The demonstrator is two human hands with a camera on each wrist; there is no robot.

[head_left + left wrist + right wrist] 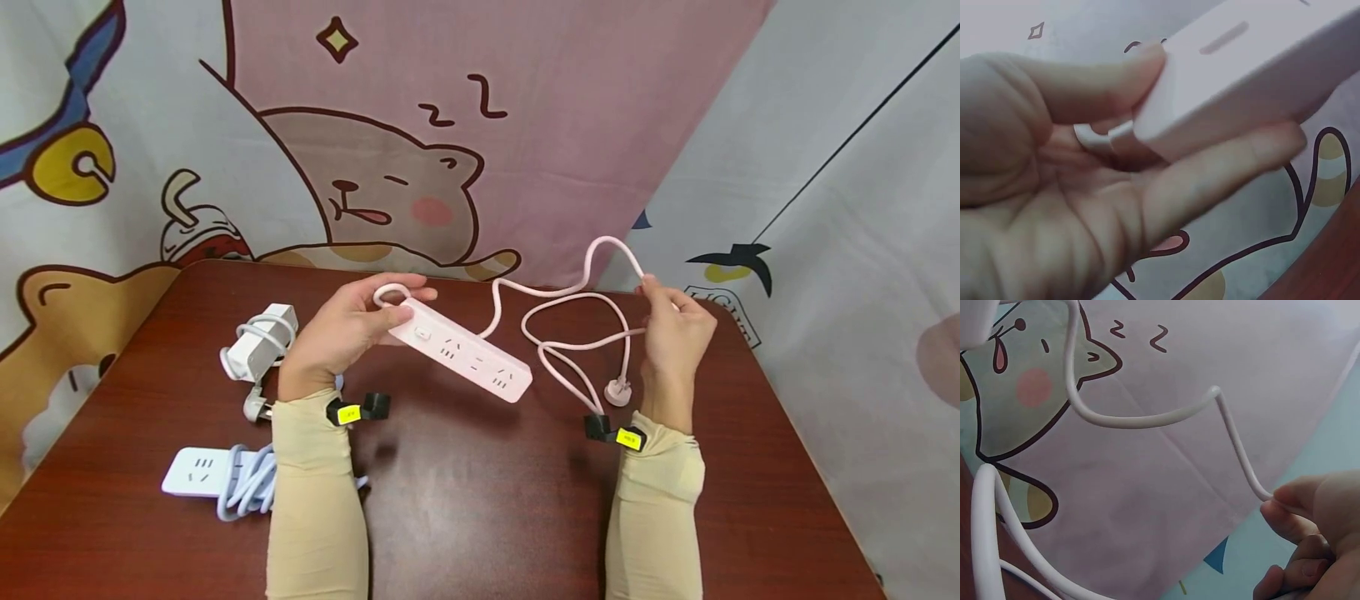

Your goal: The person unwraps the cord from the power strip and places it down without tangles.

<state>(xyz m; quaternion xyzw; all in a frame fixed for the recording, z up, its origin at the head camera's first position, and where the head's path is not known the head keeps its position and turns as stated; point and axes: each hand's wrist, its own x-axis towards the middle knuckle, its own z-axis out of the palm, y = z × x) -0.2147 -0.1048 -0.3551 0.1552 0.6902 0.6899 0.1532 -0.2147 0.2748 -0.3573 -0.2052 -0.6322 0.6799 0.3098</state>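
A pale pink power strip (465,353) slants above the table, its switch end in my left hand (337,329). In the left wrist view the thumb presses on the top of the strip (1254,69) while the fingers lie beneath it. Its cord (551,292) loops out by the left hand, passes behind the strip and bends across to the right. My right hand (678,333) pinches that cord (1138,420) between thumb and forefinger. More loops of it hang below the right hand, with the plug (618,392) at the end.
On the left of the brown table (480,517) lies a white adapter (262,342) wrapped in its cord, with a plug beside it. Nearer, a white power strip (197,472) with a coiled bluish cord is partly hidden by the left forearm. A printed curtain (570,125) hangs behind.
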